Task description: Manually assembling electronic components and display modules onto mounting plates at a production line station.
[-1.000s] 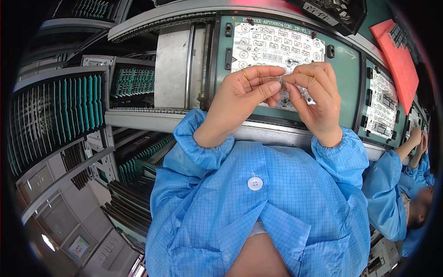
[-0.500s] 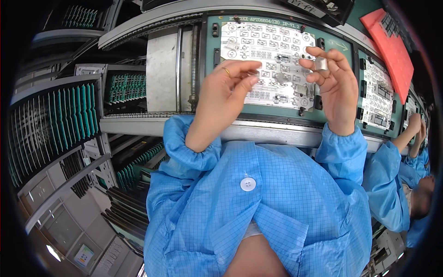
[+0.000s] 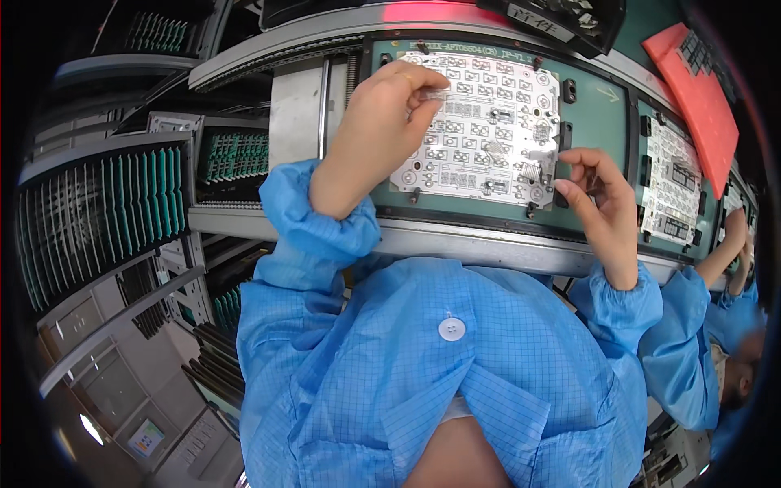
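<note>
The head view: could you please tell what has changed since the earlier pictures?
The left hand moved up to the upper left of the white board; the right hand came down beside its lower right edge. The silvery block in the right hand half a second ago no longer shows; whether it was let go, I cannot tell. The board stays in its green carrier.

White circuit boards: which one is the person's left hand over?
The leftmost white board: the left hand is over its upper left part. The other white boards lie farther right, away from that hand.
</note>
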`<state>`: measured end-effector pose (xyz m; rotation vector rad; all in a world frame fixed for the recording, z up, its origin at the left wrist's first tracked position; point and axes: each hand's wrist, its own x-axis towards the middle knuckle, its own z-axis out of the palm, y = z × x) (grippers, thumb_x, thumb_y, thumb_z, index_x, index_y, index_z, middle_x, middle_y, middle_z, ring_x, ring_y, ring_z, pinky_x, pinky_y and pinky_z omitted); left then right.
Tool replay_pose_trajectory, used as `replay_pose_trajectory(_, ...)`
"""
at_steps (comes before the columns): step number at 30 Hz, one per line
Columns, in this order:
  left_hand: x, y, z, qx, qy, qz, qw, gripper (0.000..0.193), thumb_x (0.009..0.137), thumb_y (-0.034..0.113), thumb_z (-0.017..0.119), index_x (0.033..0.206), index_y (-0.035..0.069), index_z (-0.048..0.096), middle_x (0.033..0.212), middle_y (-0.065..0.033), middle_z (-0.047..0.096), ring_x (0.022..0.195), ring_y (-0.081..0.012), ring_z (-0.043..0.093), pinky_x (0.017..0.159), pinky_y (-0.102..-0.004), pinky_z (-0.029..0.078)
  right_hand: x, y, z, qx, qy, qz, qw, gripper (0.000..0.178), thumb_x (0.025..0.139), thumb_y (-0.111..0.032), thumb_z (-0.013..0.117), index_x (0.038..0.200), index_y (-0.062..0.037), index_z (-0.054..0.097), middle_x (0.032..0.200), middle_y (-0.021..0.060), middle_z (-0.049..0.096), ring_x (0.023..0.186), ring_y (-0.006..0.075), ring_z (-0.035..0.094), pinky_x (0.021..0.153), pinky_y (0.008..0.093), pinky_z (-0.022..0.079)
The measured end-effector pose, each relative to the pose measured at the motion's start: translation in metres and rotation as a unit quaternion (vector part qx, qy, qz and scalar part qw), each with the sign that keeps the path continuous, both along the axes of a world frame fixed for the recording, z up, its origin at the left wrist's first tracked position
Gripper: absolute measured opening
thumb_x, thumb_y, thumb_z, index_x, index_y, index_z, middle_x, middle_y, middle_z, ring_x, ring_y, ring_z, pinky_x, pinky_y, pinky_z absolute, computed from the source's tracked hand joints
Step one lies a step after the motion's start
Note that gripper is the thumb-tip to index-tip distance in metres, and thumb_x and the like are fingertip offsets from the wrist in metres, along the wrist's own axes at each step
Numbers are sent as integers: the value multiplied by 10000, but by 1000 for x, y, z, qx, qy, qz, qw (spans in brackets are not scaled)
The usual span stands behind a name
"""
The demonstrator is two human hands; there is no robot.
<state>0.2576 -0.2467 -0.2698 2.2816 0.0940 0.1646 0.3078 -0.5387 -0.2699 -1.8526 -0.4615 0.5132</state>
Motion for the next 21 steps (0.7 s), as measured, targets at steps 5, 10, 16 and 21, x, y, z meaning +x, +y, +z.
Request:
replay_pose_trajectory(5, 21, 1, -5, 108, -73, -82, 988, 278, 889, 43, 666, 1166, 33, 682, 1010, -130, 678, 843, -252, 682, 702, -319, 563, 5, -3, -7, 93, 56, -69, 992, 220, 958, -48, 646, 1175, -17, 630, 916, -47, 540, 814, 36, 464, 725, 180, 392)
replay_pose_trajectory(10, 35, -4, -11, 88, -32, -91, 991, 234, 886, 37, 665, 1118, 17, 682, 1016, -144, 678, 847, -265, 700, 723, -330, 571, 16, -12, -26, 116, 45, -124, 984, 263, 996, -173, 626, 1229, -52, 627, 962, -54, 580, 785, 21, 461, 674, 179, 359)
replay_pose_trajectory(16, 48, -15, -14, 130, -46, -125, 983, 195, 854, 26, 655, 1039, -31, 674, 1007, -176, 678, 1000, -358, 625, 913, -428, 502, 20, -18, -39, 145, 42, -142, 978, 284, 999, -154, 612, 1251, -24, 608, 986, -38, 594, 780, 26, 464, 685, 172, 372)
replay_pose_trajectory(21, 54, -17, -21, 147, -44, -142, 978, 207, 844, 15, 659, 1047, -17, 686, 1036, -165, 678, 1034, -349, 612, 926, -418, 507, 24, -20, -42, 161, 4, -153, 975, 320, 999, -121, 596, 1297, -10, 563, 1105, 17, 603, 887, 79, 551, 779, 205, 424)
